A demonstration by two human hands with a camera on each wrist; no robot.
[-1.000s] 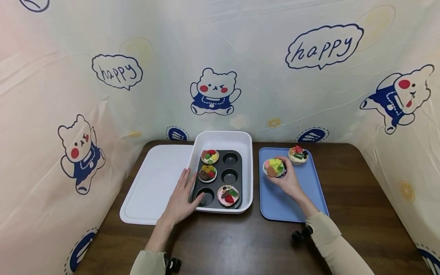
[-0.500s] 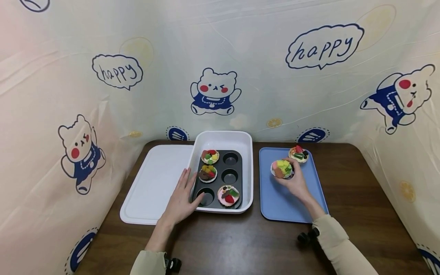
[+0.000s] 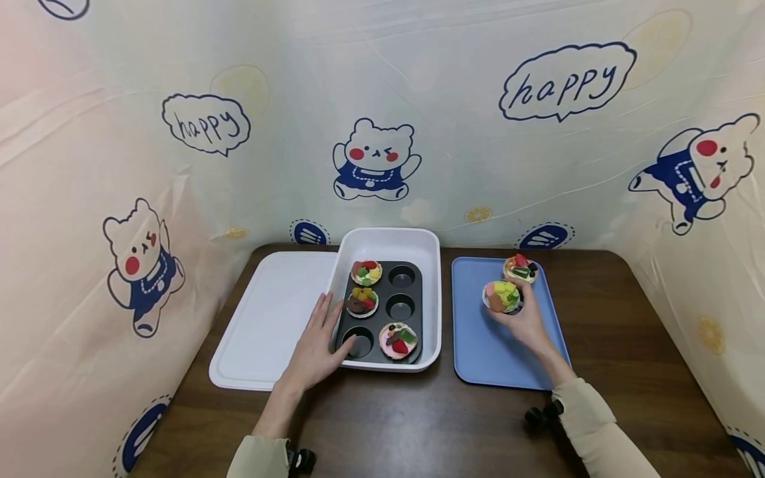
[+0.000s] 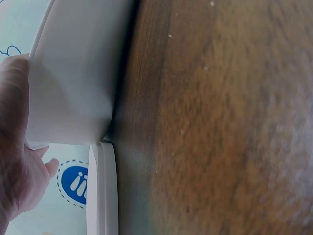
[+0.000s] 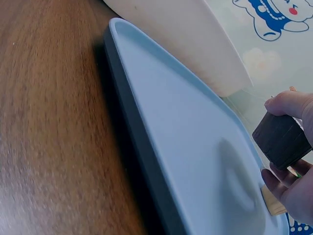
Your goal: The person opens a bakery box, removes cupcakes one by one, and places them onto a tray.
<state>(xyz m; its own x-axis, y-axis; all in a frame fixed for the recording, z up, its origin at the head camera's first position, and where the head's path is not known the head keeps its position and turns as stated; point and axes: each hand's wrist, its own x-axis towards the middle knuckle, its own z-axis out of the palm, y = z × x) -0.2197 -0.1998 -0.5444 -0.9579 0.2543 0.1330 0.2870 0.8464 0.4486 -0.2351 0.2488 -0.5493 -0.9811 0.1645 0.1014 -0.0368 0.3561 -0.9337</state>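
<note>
My right hand (image 3: 528, 320) grips a small fruit tart (image 3: 501, 297) by its sides, above the blue tray (image 3: 487, 362). Its topping is yellow, pink, brown and green; the right wrist view shows a dark cup-shaped base (image 5: 281, 139). Just behind it, a second tart (image 3: 520, 268) with red and green topping sits on that tray. My left hand (image 3: 313, 352) rests on the near left rim of a white bin (image 3: 431, 299), fingers straight, thumb over the dark muffin pan (image 3: 382, 315) inside. Tarts fill three of the pan's cups, one of them pink-topped (image 3: 397, 340).
A flat white lid or tray (image 3: 269, 325) lies left of the bin, partly beneath or against its edge. Everything stands on a dark wooden table (image 3: 406, 425). A printed curtain (image 3: 382, 86) closes off the back and both sides.
My right hand has carried the held tart to the right over the blue tray, closer to the second tart. The left hand has stayed where it was.
</note>
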